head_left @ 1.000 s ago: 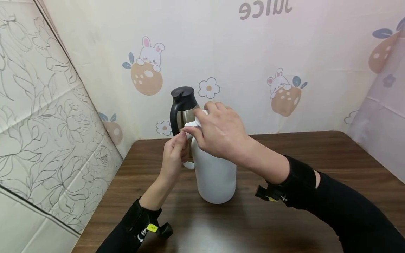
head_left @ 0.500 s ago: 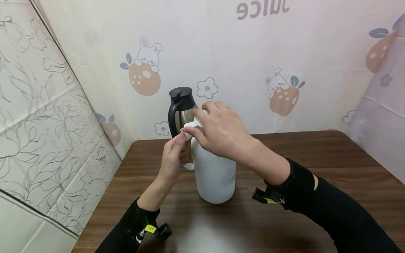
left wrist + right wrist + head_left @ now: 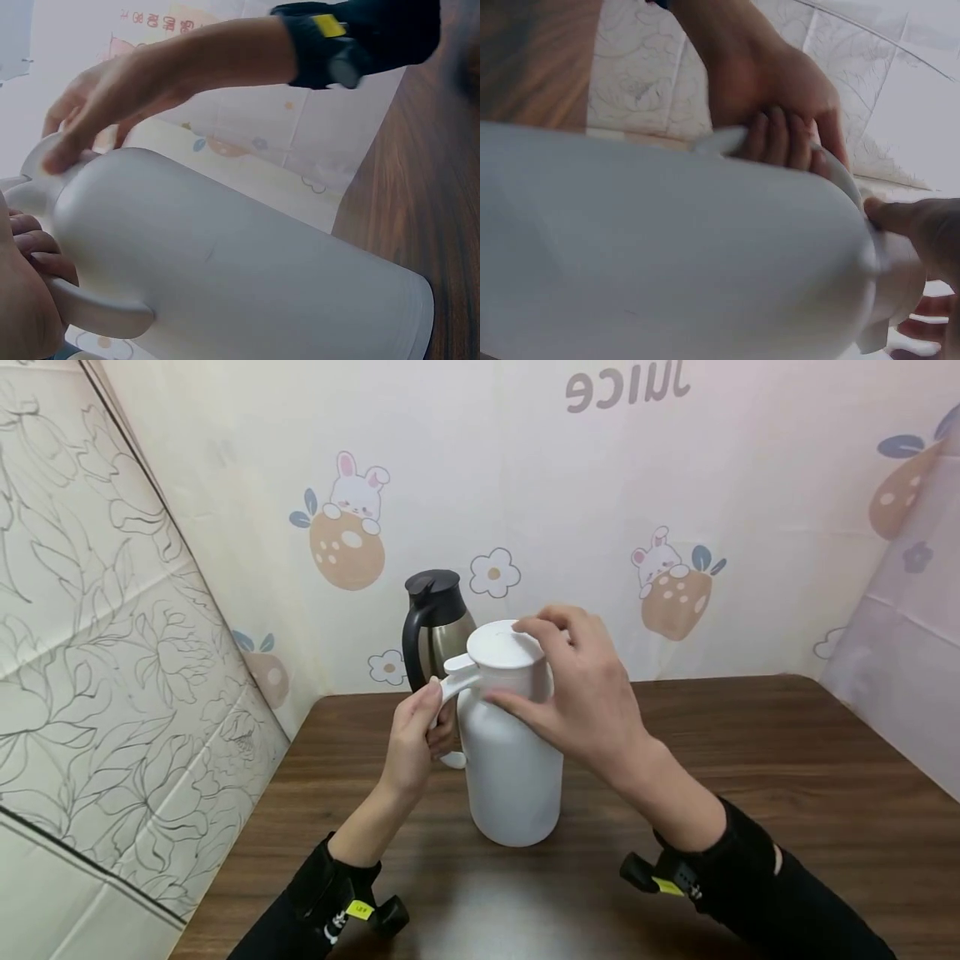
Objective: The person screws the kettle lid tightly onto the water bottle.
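Note:
A white thermos jug (image 3: 513, 777) stands upright on the wooden table, its round white lid (image 3: 504, 645) on top. The lid's lever points left, above the handle (image 3: 455, 687). My left hand (image 3: 411, 739) grips that handle, fingers wrapped round it; the left wrist view shows the curled fingers (image 3: 37, 244) close to the body. My right hand (image 3: 585, 685) is at the lid's right side, thumb and fingers spread and loosely bent. Its thumb (image 3: 889, 214) lies by the jug's neck in the right wrist view, and the other fingers (image 3: 926, 322) are beyond the lid, blurred.
A steel vacuum jug (image 3: 442, 639) with a black top and handle stands just behind the white one, partly hidden. A patterned cloth (image 3: 577, 502) hangs along the back, and another (image 3: 135, 652) on the left. The brown tabletop (image 3: 750, 760) extends to the right.
My right hand has moved right and back from over the lid, its fingers spreading, so the lid's top and lever show. My left hand keeps its grip on the handle, and the jug stays put.

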A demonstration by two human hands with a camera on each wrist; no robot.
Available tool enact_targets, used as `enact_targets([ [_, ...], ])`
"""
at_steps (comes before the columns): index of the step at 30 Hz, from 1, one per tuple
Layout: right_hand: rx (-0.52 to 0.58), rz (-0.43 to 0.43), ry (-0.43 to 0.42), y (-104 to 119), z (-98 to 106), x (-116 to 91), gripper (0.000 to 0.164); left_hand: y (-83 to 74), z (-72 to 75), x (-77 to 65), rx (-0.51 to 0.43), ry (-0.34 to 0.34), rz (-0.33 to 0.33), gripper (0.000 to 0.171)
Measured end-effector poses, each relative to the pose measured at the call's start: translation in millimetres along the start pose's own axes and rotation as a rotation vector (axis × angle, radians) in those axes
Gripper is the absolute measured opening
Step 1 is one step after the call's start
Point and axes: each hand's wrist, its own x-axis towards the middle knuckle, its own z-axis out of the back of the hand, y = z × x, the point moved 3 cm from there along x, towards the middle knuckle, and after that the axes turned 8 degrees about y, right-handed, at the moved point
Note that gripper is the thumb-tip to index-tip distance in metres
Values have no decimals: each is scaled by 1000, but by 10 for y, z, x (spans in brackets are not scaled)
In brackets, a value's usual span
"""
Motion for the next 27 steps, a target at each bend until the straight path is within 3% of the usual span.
enact_targets([
  [4,-21,-37,-57,-17,-16,-173,88,0,-2,0,-11,15,-2,37],
  [7,6,-52,-65,-44,-7,-221,86,7,-10,-3,-27,63,-11,36],
  [14,31,-48,-28,-173,9,-204,80,34,-87,-25,-58,297,-58,23],
  [20,69,-85,1,-385,-80,-229,80,133,-139,-18,-11,454,-99,34],
  [23,76,-109,-2,-458,-117,-233,79,167,-177,15,31,452,-125,34],
  [27,80,-148,-12,-583,-174,-229,73,204,-248,82,97,379,-163,26],
])
